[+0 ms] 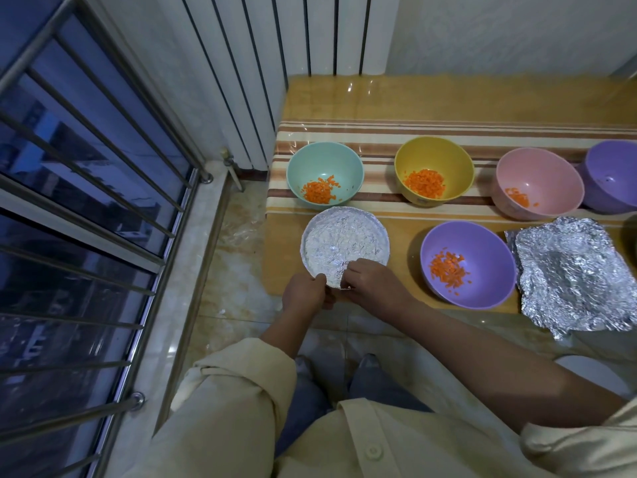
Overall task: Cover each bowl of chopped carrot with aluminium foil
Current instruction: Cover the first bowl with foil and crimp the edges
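A bowl wrapped over its top in crinkled aluminium foil (344,241) stands at the table's near left corner. My left hand (305,294) grips the foil at the bowl's near rim. My right hand (370,282) pinches the foil edge beside it. Open bowls with chopped carrot stand around: a teal bowl (325,163), a yellow bowl (434,157), a pink bowl (539,174) and a purple bowl (467,239). A loose crumpled foil sheet (568,274) lies at the near right.
Another purple bowl (612,174) sits at the far right edge, its contents unclear. The striped tablecloth (379,132) covers the table. A white radiator (275,46) stands behind, and a barred window (86,167) fills the left. Tiled floor lies below the table edge.
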The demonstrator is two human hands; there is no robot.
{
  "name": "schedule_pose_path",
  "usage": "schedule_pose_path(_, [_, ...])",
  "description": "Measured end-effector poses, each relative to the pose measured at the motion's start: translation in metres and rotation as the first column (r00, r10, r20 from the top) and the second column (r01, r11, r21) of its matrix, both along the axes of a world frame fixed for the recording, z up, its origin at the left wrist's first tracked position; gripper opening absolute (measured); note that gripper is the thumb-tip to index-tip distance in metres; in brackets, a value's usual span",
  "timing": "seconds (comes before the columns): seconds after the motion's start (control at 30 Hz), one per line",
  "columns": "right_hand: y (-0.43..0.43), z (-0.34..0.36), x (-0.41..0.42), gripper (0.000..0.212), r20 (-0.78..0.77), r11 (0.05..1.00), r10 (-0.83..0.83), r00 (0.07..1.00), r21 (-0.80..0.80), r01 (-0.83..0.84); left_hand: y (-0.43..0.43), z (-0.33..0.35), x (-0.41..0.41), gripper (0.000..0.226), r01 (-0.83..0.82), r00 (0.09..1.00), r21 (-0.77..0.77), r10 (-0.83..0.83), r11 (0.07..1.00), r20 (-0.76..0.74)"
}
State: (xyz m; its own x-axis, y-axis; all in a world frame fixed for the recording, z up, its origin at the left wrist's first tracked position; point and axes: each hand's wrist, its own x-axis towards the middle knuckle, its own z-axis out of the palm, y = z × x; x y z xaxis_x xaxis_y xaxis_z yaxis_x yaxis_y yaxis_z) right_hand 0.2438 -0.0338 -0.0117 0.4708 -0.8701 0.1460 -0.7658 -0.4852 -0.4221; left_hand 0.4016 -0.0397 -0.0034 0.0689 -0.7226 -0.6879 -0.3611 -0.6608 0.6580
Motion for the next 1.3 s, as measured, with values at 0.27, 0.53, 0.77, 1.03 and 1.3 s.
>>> schedule_pose_path(0.27, [-0.003,-0.001,0.007,0.020,-0.015,1.000,-0.006,1.000,0.014,0.006,0.010,0.014,-0.006,0.043,-0.058,0.998,0.012,0.058,0.998,0.022])
schedule_pose_path(0.53, [-0.004,-0.008,0.006,0.015,0.001,0.999,-0.020,1.000,0.037,0.019,0.014,0.009,-0.018,0.037,-0.096,0.994,-0.012,0.096,0.995,-0.059])
schedule_pose_path(0.77, [-0.003,-0.006,0.007,0.014,0.013,0.999,-0.021,1.000,0.030,0.021,0.013,0.004,-0.017,0.035,-0.133,0.989,0.016,0.134,0.991,-0.064])
schedule_pose_path(1.03, [-0.002,-0.001,0.000,0.017,0.027,0.999,0.027,0.999,-0.028,-0.026,0.004,0.005,-0.010,0.040,-0.101,0.995,-0.009,0.101,0.995,-0.019])
schedule_pose_path(1.3, [-0.003,0.002,0.002,0.023,-0.044,0.999,0.021,0.999,-0.048,-0.023,0.009,0.005,-0.009,0.043,-0.075,0.996,0.014,0.074,0.997,0.039])
